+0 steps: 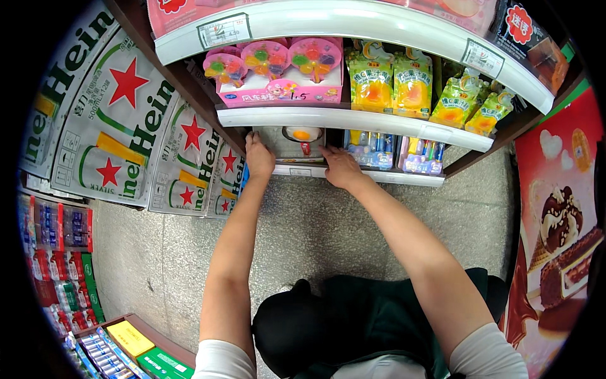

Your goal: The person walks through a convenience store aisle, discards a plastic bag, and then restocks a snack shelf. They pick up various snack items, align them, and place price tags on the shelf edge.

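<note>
Both my arms reach forward to the lowest shelf. There, between my hands, lies a shallow, light-coloured box (276,150). At its right part shows a small black frying pan with a fried egg (302,134); whether it is a toy or a printed picture I cannot tell. My left hand (259,156) is closed at the box's left side, its fingers pointing inward to the shelf. My right hand (341,168) is closed at the right side, fingertips beside the pan. The shelf above hides the back of the box.
The shelf lip (353,118) runs just above my hands. Pink lollipop boxes (278,91) and fruit pouches (391,82) stand over it; small blue and purple packs (371,151) sit to the right. Stacked beer cartons (126,120) rise at left, a red ice-cream poster (558,208) at right.
</note>
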Available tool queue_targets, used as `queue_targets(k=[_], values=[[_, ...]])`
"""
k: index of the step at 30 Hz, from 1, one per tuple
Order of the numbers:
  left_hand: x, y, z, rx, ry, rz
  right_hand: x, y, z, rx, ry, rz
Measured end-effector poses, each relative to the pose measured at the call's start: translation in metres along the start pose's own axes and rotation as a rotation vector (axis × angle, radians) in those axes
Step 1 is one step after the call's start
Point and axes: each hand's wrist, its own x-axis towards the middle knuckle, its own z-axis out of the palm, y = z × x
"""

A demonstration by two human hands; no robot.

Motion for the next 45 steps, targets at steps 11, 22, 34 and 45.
queue_targets(k=[11,22,34,45], values=[[-0.011,-0.003,-0.014,0.042,-0.136,0.030,-0.020,-0.008,-0.008,-0.046,-0.042,-0.019],[-0.105,0.148,-0.030,-0.171,-0.442,0.548,-0.133,0.107,-0.125,-0.010,0.487,0.341],[-0.105,0.228,-0.018,0.194,-0.574,0.555,-0.152,0.181,-0.117,0.132,0.286,0.674],[-0.154,0.308,-0.230,-0.013,-1.131,0.787,-0.292,0.077,-0.181,0.064,-0.347,-0.178]])
